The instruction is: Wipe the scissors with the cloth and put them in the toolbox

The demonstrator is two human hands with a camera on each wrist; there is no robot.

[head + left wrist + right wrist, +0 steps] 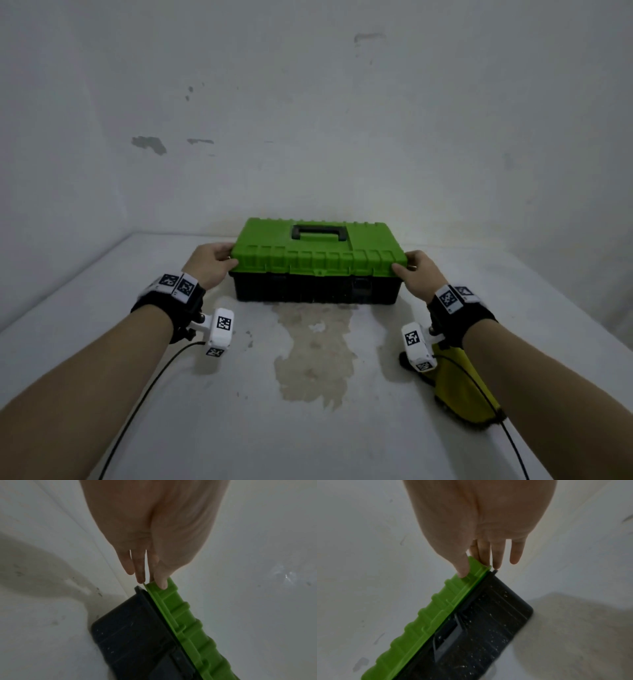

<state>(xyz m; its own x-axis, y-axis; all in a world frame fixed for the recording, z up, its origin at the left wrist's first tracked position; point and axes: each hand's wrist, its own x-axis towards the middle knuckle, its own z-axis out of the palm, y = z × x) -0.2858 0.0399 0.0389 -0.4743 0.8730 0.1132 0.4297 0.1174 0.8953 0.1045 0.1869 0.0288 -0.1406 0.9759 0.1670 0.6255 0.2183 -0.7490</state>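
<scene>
A toolbox with a green lid [318,262] and a black base [301,291] stands at the back of the table, against the wall. The lid lies down on the base. My left hand [228,256] pinches the lid's left front corner, thumb on the front rim [162,584] and fingers behind the end. At the right front corner my right hand [406,263] holds the lid the same way, its thumb [463,573] on the green ribs. A yellow cloth [459,387] lies on the table under my right forearm. No scissors can be made out.
The white table [239,428] has a brown stain [313,359] in front of the toolbox. A black carry handle [320,233] lies flat on the lid. A dark latch [448,635] sits on the base's front. Walls close in behind and on the left.
</scene>
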